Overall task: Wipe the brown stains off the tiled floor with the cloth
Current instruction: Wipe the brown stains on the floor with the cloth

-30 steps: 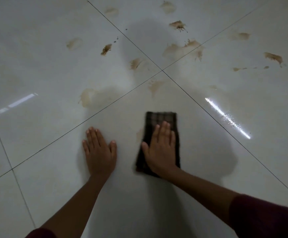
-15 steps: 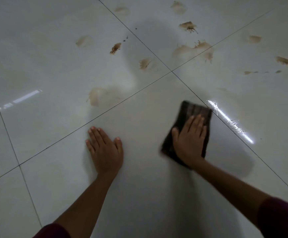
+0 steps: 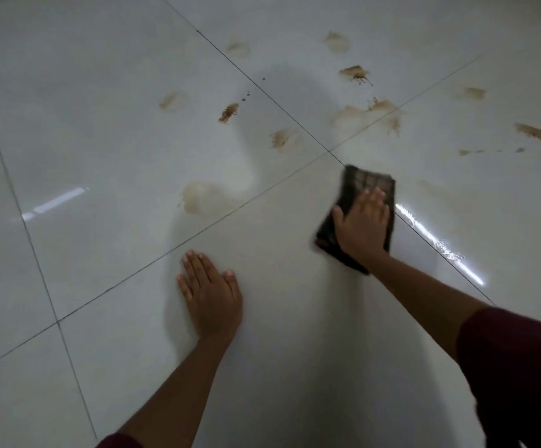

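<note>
Glossy tiled floor (image 3: pixel 107 130) fills the frame; I'd press my right hand (image 3: pixel 361 226), fingers flat on the checked cloth (image 3: pixel 359 184), toward centre-right stains (image 3: pixel 367 113), left hand (image 3: pixel 212 297) splayed, bracing.

Dark checked cloth (image 3: pixel 364 185) flat by grout cross; brown stains (image 3: pixel 367 113) beyond on tiled floor (image 3: pixel 101 130).

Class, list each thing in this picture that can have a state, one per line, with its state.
cloth: folded, flat on the floor, pressed under the right hand
right hand: open, palm down on cloth
left hand: open, flat on bare tile
brown stains: unwiped, beyond the cloth
tiled floor: glossy, stained
</note>
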